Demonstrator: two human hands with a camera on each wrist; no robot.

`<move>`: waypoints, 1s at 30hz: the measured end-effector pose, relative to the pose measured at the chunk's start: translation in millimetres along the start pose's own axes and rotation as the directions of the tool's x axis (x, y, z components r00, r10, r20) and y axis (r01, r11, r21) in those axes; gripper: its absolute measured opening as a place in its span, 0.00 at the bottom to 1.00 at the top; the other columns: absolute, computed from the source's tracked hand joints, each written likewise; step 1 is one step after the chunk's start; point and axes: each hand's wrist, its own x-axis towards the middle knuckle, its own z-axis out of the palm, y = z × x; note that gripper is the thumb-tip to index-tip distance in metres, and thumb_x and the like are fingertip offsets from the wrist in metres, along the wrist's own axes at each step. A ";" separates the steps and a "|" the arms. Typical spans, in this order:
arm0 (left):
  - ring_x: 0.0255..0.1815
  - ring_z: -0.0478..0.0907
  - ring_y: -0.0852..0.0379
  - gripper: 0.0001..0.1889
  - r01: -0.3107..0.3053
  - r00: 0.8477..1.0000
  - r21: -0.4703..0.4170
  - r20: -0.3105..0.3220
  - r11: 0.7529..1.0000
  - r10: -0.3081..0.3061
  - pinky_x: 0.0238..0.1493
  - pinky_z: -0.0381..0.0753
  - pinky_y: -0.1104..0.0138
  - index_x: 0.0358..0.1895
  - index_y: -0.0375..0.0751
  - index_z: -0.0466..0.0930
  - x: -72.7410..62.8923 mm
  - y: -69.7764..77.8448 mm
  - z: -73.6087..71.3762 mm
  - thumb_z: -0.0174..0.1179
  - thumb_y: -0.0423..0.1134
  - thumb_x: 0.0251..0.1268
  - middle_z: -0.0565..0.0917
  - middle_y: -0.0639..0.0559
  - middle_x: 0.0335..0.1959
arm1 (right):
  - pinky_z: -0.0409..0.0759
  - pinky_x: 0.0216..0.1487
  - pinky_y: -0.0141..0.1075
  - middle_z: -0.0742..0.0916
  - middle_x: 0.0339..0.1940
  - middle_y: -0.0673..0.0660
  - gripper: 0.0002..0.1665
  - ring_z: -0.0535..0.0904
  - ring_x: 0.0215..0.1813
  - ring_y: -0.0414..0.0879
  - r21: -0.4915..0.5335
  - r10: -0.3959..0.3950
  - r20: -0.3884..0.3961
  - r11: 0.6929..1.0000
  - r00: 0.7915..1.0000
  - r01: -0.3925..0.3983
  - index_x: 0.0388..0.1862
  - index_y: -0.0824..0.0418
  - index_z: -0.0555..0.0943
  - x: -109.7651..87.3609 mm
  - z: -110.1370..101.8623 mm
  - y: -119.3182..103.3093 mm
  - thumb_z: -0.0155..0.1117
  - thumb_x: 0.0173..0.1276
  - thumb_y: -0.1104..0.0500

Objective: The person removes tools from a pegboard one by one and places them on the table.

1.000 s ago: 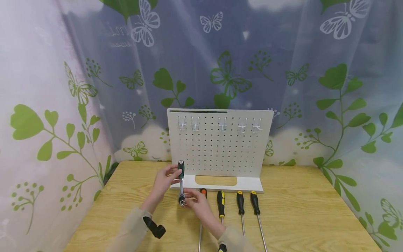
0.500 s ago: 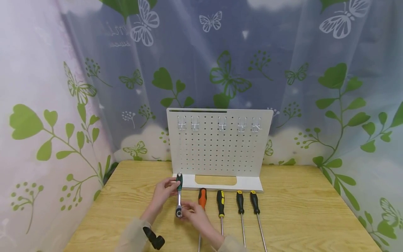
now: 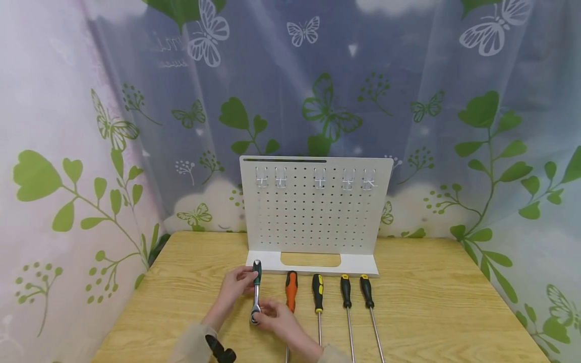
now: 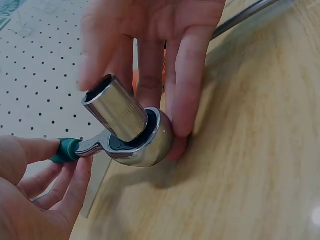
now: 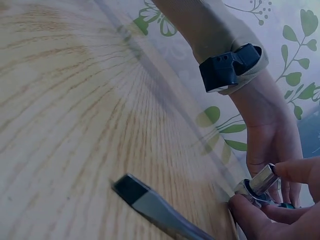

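In the head view, my left hand [image 3: 233,287] holds a ratchet wrench [image 3: 256,292] by its dark green handle, which points toward the pegboard. The left wrist view shows its chrome head [image 4: 150,155] and the hexagonal socket [image 4: 116,111] fitted on it, the socket's open end facing up. My right hand [image 3: 285,323] is at the head end. Its fingers lie against the head, and its thumb is by the socket's open end. In the right wrist view, the right hand [image 5: 280,215] pinches the head and socket between its digits.
A white pegboard [image 3: 313,214] with several clear hooks [image 3: 320,178] stands behind. To the right lie an orange-handled screwdriver [image 3: 291,290], a black-and-yellow screwdriver [image 3: 318,291] and two black-handled screwdrivers [image 3: 346,291], on a wooden table [image 3: 422,302]. A flat screwdriver tip [image 5: 134,189] shows in the right wrist view.
Both hands have brought the ratchet wrench down, away from the pegboard and toward the person. The right thumb has come over the head, and the orange handle is now more exposed.
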 end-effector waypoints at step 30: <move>0.33 0.83 0.55 0.16 0.066 0.997 0.043 0.032 0.997 -0.067 0.38 0.90 0.60 0.54 0.21 0.78 -8.5 -15.2 5.0 0.61 0.31 0.71 0.86 0.39 0.37 | 0.81 0.38 0.32 0.85 0.37 0.53 0.17 0.81 0.41 0.44 -0.315 0.004 -0.028 0.949 1.000 -0.012 0.48 0.70 0.83 -8.0 -0.4 -5.3 0.71 0.65 0.61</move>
